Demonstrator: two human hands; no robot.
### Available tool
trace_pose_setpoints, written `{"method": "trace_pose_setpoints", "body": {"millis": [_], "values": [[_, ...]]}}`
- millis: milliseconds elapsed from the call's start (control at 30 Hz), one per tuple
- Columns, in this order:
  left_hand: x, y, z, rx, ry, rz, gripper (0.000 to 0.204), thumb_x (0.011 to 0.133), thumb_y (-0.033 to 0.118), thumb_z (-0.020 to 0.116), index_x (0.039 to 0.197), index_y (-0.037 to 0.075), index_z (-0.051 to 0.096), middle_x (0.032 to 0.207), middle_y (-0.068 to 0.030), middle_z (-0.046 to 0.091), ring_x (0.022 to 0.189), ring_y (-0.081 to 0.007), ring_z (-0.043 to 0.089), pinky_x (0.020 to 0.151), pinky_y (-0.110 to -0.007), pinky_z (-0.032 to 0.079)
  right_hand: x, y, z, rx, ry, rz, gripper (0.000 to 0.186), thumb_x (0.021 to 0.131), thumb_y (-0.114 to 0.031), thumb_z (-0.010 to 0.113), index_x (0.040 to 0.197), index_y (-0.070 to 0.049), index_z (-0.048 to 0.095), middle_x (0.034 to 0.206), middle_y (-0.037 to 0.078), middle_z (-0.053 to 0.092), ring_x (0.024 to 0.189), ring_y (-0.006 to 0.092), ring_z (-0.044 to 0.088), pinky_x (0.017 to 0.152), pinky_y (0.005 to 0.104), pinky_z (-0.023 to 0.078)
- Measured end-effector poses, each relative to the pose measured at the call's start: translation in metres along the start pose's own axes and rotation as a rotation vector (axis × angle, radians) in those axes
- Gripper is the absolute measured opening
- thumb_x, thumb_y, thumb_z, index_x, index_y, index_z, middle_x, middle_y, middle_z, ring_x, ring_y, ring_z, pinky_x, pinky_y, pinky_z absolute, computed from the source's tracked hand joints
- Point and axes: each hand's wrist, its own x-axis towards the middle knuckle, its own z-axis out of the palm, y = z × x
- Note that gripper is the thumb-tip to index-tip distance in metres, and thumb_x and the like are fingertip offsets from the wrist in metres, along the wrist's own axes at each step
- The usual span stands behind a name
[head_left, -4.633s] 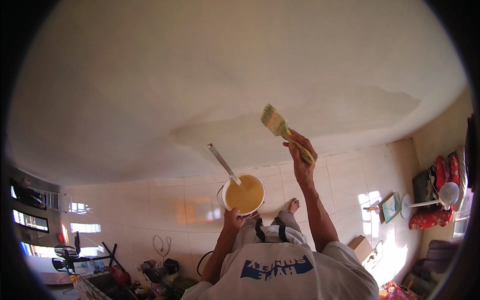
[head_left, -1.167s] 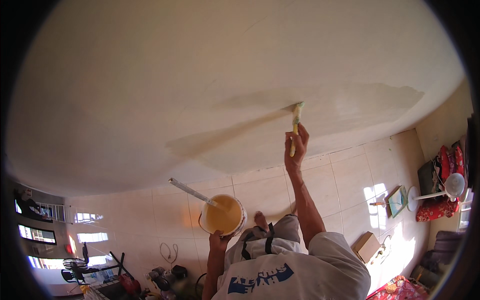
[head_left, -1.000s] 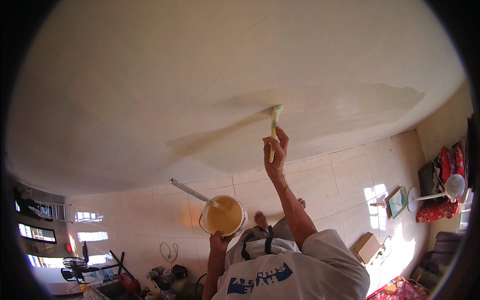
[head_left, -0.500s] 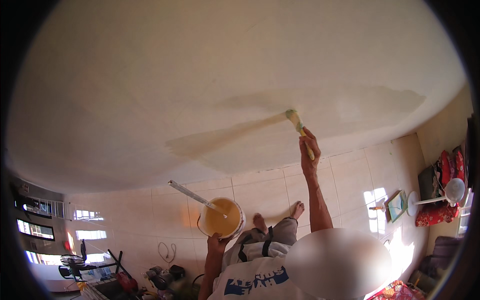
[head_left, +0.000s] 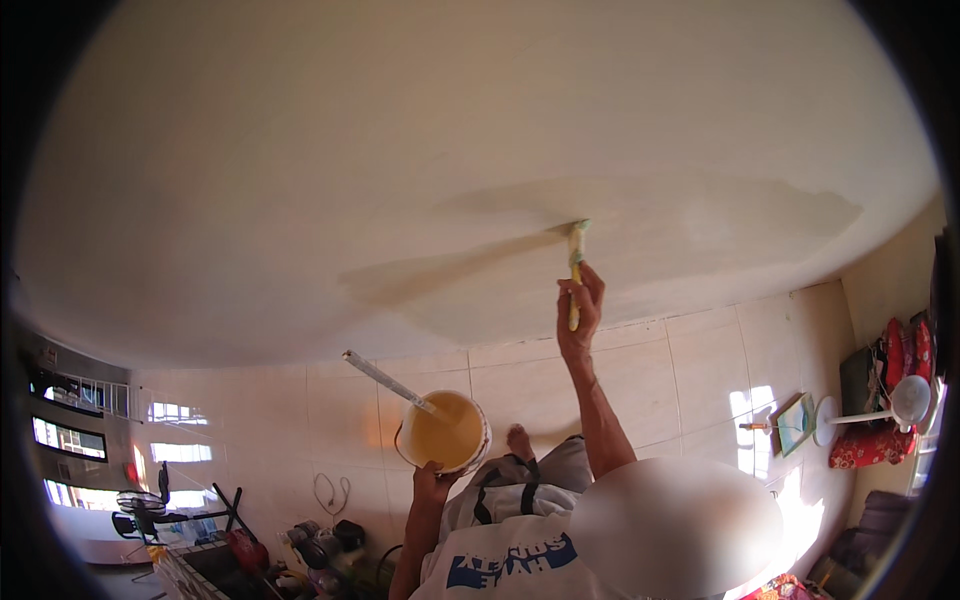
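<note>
My right hand [head_left: 580, 310] is closed round the yellow handle of a paintbrush [head_left: 576, 250]. The bristles touch the pale wall [head_left: 400, 120], at the end of a darker wet streak [head_left: 440, 268]. Another damp patch [head_left: 740, 205] spreads to the right of the brush. Low in front of my body, my left hand [head_left: 432, 484] grips the near rim of a white bucket [head_left: 488, 440], which holds yellowish-tan paint [head_left: 440, 440]. A whitish stick [head_left: 385, 378] leans in the paint and sticks out over the far left rim.
A pale tiled floor [head_left: 270, 420] runs along the wall's foot. At lower left stand a black fan [head_left: 140, 505] and a cluster of dark items [head_left: 325, 550]. To the right are a white pedestal stand [head_left: 860, 415], a greenish framed panel [head_left: 797, 423] and red patterned cloth [head_left: 870, 445].
My right hand and the paintbrush have shifted slightly left, and the brush now stands more upright against the wall. The bucket stays in my left hand, almost unmoved.
</note>
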Motion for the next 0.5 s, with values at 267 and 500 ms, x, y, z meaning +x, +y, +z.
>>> {"method": "trace_pose_setpoints", "body": {"millis": [267,500], "values": [[0.001,-0.006,0.003,-0.001,0.037,0.019,0.061,0.086,0.002,0.049,0.145,-0.006,0.035,0.142,-0.0267,0.048,0.13,-0.045,0.054,0.106,-0.06,0.051,-0.033,-0.039,0.081,0.102,-0.215,0.032,0.026,0.085,0.014,0.063,0.101,-0.006,0.069,0.138,0.018,0.052,0.107,0.0301,0.069,0.084,0.0379,0.058],[0.008,-0.011,-0.012,0.06,-0.085,0.047,0.06,0.087,0.002,0.05,0.145,-0.008,0.036,0.145,-0.0273,0.047,0.132,-0.0444,0.052,0.107,-0.057,0.051,0.012,-0.021,0.024,0.198,-0.294,-0.012,0.022,0.089,0.016,0.06,0.098,-0.002,0.069,0.141,0.019,0.057,0.13,0.0324,0.058,0.099,0.0379,0.052]]}}
